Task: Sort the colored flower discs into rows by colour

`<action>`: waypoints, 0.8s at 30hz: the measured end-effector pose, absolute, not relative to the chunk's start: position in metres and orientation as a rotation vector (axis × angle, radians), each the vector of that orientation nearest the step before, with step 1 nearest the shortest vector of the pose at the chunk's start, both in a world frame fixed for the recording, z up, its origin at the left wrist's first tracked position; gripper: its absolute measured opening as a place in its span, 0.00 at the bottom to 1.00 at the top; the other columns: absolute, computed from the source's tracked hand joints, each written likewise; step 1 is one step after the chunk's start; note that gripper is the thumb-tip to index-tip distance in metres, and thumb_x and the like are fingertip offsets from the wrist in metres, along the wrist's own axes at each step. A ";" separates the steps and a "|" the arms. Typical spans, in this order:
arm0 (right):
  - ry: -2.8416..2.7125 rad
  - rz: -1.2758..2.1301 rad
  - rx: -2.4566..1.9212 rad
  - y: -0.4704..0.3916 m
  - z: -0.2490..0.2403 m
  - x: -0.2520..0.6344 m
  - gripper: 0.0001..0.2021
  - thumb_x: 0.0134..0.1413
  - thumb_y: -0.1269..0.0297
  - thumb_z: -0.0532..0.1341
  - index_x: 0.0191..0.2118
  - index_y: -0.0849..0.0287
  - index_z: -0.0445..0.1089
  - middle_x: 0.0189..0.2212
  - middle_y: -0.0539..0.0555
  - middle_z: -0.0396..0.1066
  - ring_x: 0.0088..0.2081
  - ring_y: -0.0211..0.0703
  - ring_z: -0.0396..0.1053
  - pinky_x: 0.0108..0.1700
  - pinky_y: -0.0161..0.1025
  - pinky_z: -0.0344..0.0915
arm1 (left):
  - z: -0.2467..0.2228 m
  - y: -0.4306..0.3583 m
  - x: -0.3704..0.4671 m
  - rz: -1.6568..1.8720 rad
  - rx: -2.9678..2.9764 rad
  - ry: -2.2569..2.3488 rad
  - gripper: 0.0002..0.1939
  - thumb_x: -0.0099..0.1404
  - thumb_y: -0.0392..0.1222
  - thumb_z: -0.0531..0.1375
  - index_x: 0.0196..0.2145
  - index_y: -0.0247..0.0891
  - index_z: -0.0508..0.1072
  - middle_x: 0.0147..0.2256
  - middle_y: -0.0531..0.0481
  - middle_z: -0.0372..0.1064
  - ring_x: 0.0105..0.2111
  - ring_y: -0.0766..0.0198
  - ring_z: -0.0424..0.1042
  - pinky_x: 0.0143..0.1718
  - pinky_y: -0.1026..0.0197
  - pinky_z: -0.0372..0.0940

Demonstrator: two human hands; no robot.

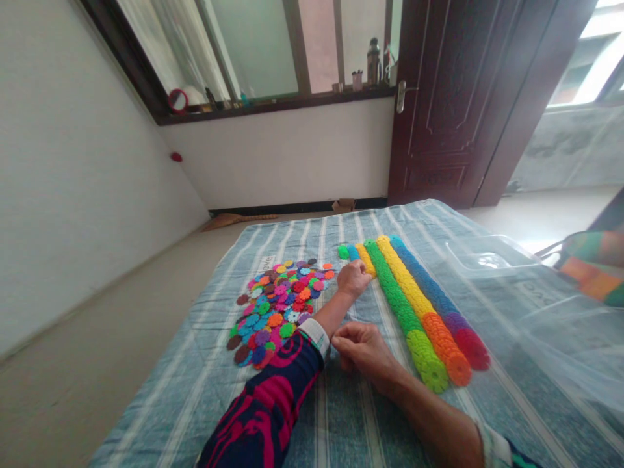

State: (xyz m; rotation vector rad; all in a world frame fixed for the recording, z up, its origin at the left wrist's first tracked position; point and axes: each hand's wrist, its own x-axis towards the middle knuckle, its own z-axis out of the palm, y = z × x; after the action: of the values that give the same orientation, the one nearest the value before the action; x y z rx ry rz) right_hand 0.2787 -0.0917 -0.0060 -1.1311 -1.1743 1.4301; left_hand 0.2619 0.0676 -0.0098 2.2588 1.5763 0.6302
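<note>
My left hand (pixel 354 277) reaches forward to the near end of a short yellow stack (pixel 364 257), its fingers curled closed; what they hold, if anything, is hidden. Closer to me, my right hand (pixel 365 351) is closed in a pinch beside my left cuff, and its fingertips show nothing I can make out. Loose flower-edged discs (pixel 280 292) in many colours lie in a pile to the left. To the right, long rows of stacked discs lie side by side: green (pixel 394 296), yellow into orange (pixel 412 286), and blue into purple and red (pixel 429 286).
A clear plastic tray (pixel 492 255) and a crumpled clear bag (pixel 570 351) sit at the right on the striped cloth (pixel 302 237). A small green disc stack (pixel 344 252) lies beyond my left hand. Behind the bed stand a wall and a dark red door (pixel 443 104).
</note>
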 end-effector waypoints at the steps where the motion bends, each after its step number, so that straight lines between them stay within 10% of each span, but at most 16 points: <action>1: -1.178 1.427 -1.134 -0.092 -0.006 0.279 0.10 0.46 0.60 0.60 0.23 0.61 0.67 0.11 0.44 0.61 0.14 0.30 0.56 0.17 0.29 0.50 | -0.010 0.067 0.261 0.635 2.252 1.579 0.07 0.52 0.38 0.61 0.31 0.37 0.72 0.31 0.48 0.73 0.32 0.63 0.70 0.31 0.63 0.57; 24: -1.248 1.405 -1.181 -0.102 -0.007 0.284 0.12 0.48 0.57 0.60 0.24 0.60 0.68 0.12 0.45 0.62 0.16 0.32 0.56 0.20 0.32 0.50 | 0.038 0.006 0.042 0.517 2.421 1.743 0.06 0.54 0.37 0.56 0.26 0.38 0.74 0.29 0.52 0.72 0.31 0.65 0.69 0.35 0.65 0.61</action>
State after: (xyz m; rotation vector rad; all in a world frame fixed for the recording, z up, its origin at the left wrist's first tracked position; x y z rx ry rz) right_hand 0.2843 -0.1021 -0.0066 -1.1805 -1.2479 1.4053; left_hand 0.0421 0.0055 0.0377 2.4210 1.7433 0.5165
